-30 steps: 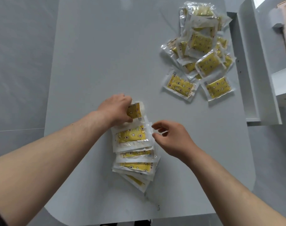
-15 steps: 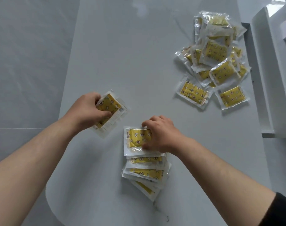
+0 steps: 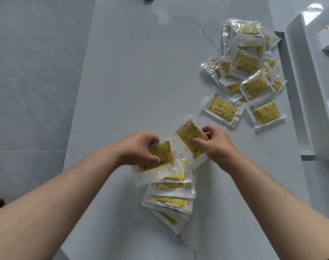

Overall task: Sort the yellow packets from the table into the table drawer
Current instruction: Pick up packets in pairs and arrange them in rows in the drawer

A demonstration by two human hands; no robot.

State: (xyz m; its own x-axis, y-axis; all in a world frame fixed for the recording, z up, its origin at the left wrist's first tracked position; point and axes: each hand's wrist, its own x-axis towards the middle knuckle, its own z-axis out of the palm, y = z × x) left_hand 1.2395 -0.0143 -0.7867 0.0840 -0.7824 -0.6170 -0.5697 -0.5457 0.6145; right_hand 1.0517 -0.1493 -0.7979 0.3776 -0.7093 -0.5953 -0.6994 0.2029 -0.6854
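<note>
The left hand (image 3: 139,147) and right hand (image 3: 216,145) each grip a yellow packet (image 3: 188,137); the drawer (image 3: 299,87) lies rightward, nearer the right hand

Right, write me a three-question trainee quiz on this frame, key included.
1. True or false: the left hand holds a yellow plastic-wrapped packet.
2. The loose heap of yellow packets lies: A) on the grey table beside the white drawer; B) inside the drawer; C) on the floor.
3. What does the right hand grip?
Key: 1 true; 2 A; 3 a second yellow packet.
</note>
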